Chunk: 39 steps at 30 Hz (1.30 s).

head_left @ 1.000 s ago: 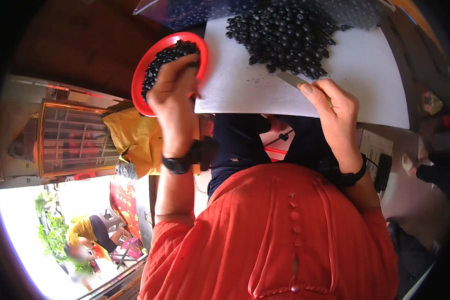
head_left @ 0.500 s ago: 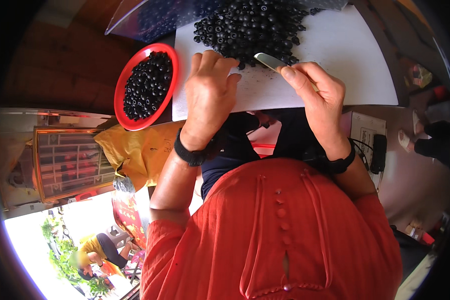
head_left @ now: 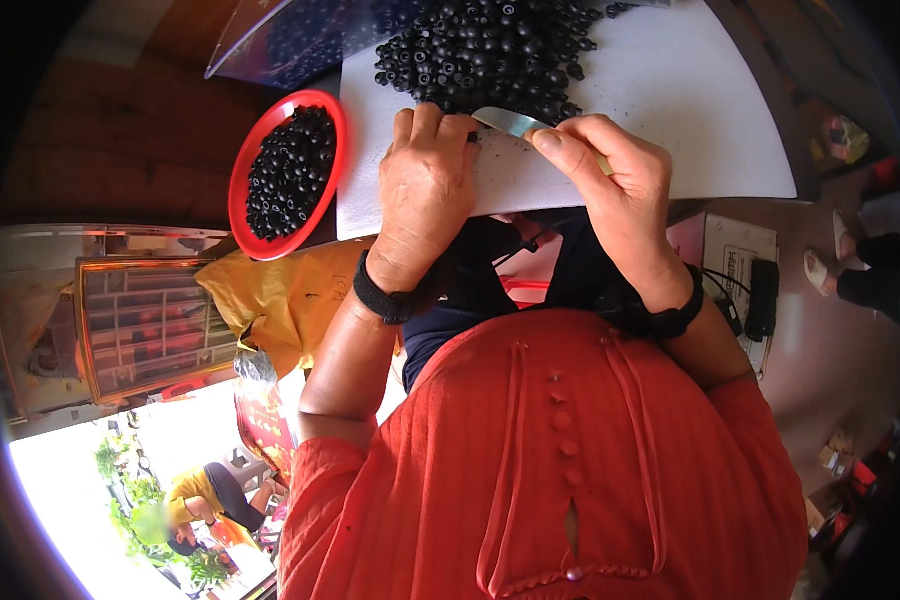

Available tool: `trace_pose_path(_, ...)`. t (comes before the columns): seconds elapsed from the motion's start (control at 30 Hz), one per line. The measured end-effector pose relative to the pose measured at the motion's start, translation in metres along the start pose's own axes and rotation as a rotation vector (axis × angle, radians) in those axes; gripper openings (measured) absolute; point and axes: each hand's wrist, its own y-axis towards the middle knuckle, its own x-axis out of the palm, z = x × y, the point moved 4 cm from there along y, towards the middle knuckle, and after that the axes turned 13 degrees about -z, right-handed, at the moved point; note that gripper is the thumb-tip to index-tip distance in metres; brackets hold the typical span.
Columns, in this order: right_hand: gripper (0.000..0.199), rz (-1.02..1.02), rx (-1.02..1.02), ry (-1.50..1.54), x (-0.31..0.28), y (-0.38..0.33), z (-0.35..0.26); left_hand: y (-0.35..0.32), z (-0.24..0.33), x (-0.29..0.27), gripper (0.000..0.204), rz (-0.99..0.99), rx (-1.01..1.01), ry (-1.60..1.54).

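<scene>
Black pieces [head_left: 485, 50], small and round, heaped on the white surface [head_left: 710, 110], far side cut off by the top of the view. Over to the far left: out in the bright glare, a person in a yellow top [head_left: 198, 490], tiny and partly blurred. Next along, a gold-framed panel [head_left: 155, 325], too dim to make out properly. Then a yellow bag [head_left: 282, 300], just below the red bowl [head_left: 238, 190] in view and partly behind the left forearm. Inside that bowl, plenty more black pieces. Just above, a clear panel [head_left: 300, 50], tilted, cut off at the top.

On to the left hand [head_left: 425, 180], back upward, at the near edge of the heap! Fingers curled and bunched toward the thumb, tips partly hidden; pinching something or not, impossible to tell. By the thumb, a dark little bit [head_left: 473, 137], too small to be sure of. And the knife [head_left: 510, 122], tip close to that thumb, touching or just apart, hard to say. Across to the right hand [head_left: 625, 185], pinching the knife between thumb and bent fingers, handle mostly covered. Farther right, a pale box [head_left: 738, 245], partly behind dark cables.
</scene>
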Motion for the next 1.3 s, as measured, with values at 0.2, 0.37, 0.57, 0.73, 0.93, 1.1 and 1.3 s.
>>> trace_pose_path(0.2,0.025,-0.027,-0.016,-0.099,0.005,0.000,0.001,-0.015,-0.013,-0.011,0.017,0.052,-0.087,-0.355)
trace_pose_path(0.37,0.025,-0.065,0.019,-0.159,0.005,0.001,0.000,-0.028,-0.019,-0.019,0.018,0.014,-0.229,-0.940)
trace_pose_path(0.57,0.028,-0.111,0.028,-0.191,0.006,0.002,0.000,-0.034,-0.024,-0.008,0.025,0.044,-0.277,-1.495)
trace_pose_path(0.73,0.028,-0.167,0.088,-0.169,0.007,0.004,-0.002,-0.037,-0.021,0.001,0.023,0.038,-0.243,-1.587)
trace_pose_path(0.93,0.027,-0.187,0.093,-0.172,0.009,0.007,-0.005,-0.035,-0.017,0.002,0.023,0.041,-0.186,-1.622)
trace_pose_path(1.1,0.028,-0.194,0.086,-0.205,0.010,0.008,-0.006,-0.035,-0.016,0.001,0.023,0.044,-0.143,-1.610)
trace_pose_path(1.3,0.028,-0.207,0.075,-0.255,0.010,0.008,-0.007,-0.035,-0.016,0.002,0.027,0.032,-0.113,-1.565)
